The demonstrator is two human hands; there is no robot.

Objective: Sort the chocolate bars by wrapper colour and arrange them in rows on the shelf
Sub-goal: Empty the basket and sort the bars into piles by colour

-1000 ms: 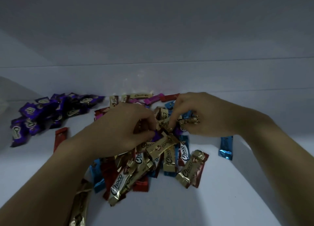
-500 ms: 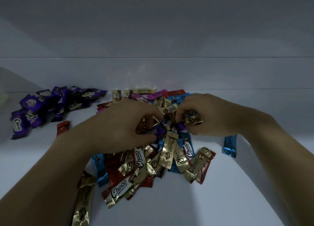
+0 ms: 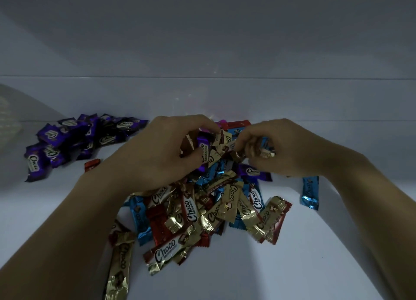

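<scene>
At the middle of the frame I see both hands working over the mixed pile [image 3: 213, 211] of bars on the white shelf [image 3: 292, 266]. Left hand [image 3: 157, 155] sits just left of centre with its fingers curled over and the thumb tucked beneath, pinching a purple bar [image 3: 203, 144]. That bar stands nearly upright in the grip, its lower end poking out below the thumb, and a few gold and brown wrappers are bunched against it on either side.

Right hand [image 3: 288, 148], just right of centre, has its fingers curled too, and a gold bar [image 3: 266, 153] is caught inside the curl near the palm. Its fingertips [image 3: 245, 146] reach toward the left hand and touch the wrappers between the two. How many wrappers either hand truly holds I cannot tell.

Directly below the right hand, a second purple bar [image 3: 253, 172] lies flat at the pile's upper right edge, touching blue and gold ones. Toward the upper left, well apart from both hands, lies the purple heap [image 3: 74, 139], loosely bunched rather than in rows. A red bar [image 3: 91, 164] lies alone between that heap and the left wrist. At the right, a blue bar [image 3: 310, 192] lies alone just beside the right forearm. At the lower left, a long gold bar [image 3: 119, 268] lies just beside the left forearm.
</scene>
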